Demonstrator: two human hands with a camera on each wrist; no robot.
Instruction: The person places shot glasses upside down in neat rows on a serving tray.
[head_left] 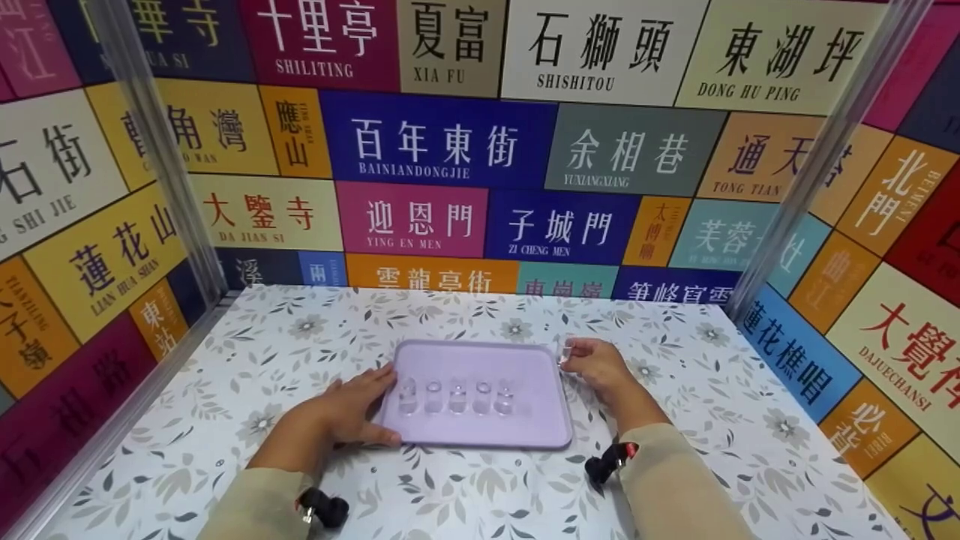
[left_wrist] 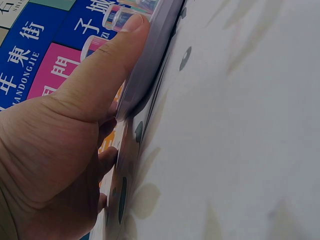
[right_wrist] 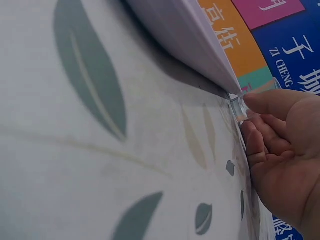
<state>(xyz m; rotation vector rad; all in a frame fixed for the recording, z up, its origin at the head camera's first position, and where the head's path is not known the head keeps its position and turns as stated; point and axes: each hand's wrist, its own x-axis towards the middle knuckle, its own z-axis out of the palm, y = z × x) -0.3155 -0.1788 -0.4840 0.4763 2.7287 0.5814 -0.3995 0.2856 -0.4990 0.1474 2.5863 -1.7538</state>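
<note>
A row of several small clear shot glasses stands on a light purple tray. My left hand rests against the tray's left side, fingers and thumb spread along it. In the left wrist view its thumb lies straight at the tray's rim, close to the glasses. Beside the tray's upper right edge, my right hand pinches another small clear shot glass between thumb and fingers. In the right wrist view that glass is low by the tablecloth at the tray's corner, partly hidden by the fingers.
White leaf-and-flower cloth covers the table. Colourful panels with place names stand behind and at both sides, with clear corner posts. A small black wrist device sits by each sleeve.
</note>
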